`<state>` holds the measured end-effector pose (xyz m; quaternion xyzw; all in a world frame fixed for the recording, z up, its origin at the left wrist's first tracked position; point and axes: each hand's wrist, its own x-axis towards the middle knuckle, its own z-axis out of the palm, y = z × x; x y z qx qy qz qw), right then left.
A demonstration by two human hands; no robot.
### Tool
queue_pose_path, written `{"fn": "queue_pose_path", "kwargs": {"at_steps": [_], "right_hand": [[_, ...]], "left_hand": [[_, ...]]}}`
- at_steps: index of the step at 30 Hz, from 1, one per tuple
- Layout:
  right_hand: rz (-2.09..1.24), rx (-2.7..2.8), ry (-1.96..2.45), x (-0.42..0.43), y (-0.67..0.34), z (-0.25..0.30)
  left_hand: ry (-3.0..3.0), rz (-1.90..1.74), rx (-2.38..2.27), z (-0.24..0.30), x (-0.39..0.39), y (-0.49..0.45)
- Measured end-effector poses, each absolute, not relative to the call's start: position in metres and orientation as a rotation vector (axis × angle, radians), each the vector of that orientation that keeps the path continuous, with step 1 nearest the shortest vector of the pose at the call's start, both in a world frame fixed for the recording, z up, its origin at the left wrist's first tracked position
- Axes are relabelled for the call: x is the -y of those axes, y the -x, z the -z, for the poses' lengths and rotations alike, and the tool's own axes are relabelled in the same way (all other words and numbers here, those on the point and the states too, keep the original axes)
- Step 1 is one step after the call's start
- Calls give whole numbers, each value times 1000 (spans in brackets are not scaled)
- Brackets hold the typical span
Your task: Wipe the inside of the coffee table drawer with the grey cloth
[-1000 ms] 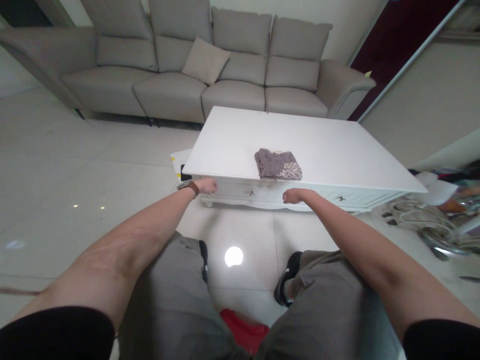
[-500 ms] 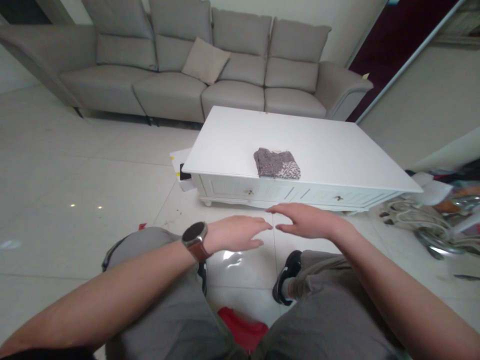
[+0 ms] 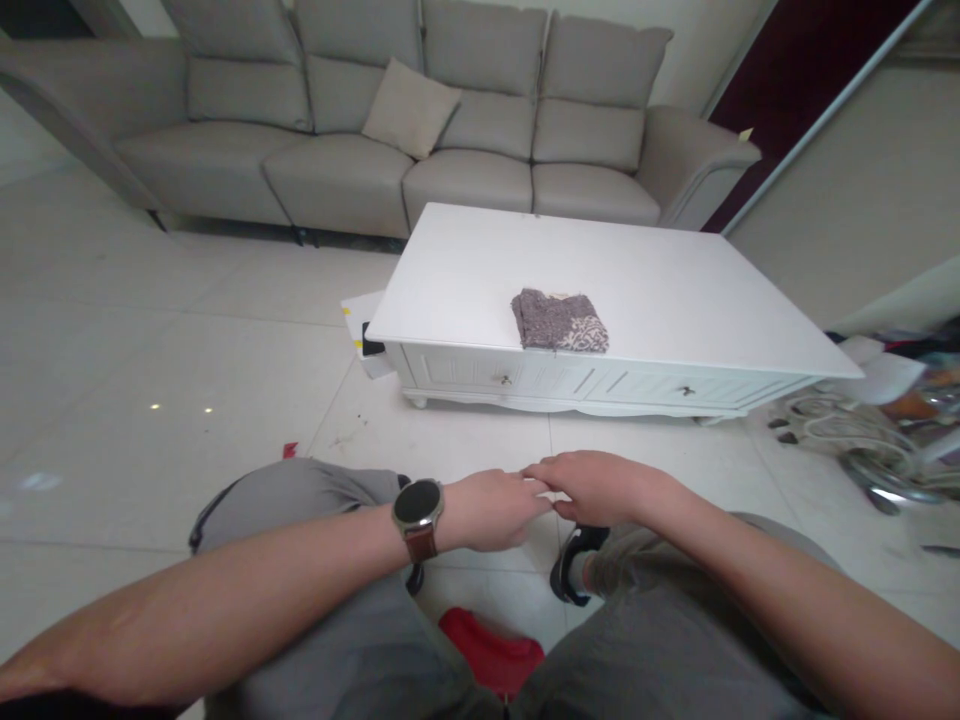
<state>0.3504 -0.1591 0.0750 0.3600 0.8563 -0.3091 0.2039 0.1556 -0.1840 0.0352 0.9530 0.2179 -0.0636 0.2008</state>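
Observation:
My left hand [image 3: 495, 510], with a round watch [image 3: 418, 505] on a brown strap at its wrist, hangs above the floor between my knees. From the other side my right hand [image 3: 592, 487] meets it, and the fingertips of the two overlap. Nothing shows in either hand; the fingers are loosely stretched out. Beyond them, a folded grey-brown cloth [image 3: 559, 322] with a pale patterned corner lies near the front edge of the white coffee table [image 3: 645, 270]. Neither hand touches the cloth or the table.
A grey sofa [image 3: 330, 180] with a beige cushion [image 3: 410, 108] stands behind the table. Coiled cables [image 3: 832, 430] and other clutter are on the floor at right. A white box [image 3: 360, 310] sits left of the table. Something red [image 3: 487, 650] lies below me.
Both hands have lowered toward me and come together, so their fingertips now overlap. The cloth has stayed in place on the table; the view has shifted slightly.

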Motion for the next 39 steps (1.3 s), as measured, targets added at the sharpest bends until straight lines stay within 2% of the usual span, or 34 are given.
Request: {"fn": "queue_pose_path", "kwargs": {"at_steps": [39], "right_hand": [[797, -2340, -967, 157, -339, -82]], "left_hand": [[-2639, 256, -640, -36, 180, -154]]}}
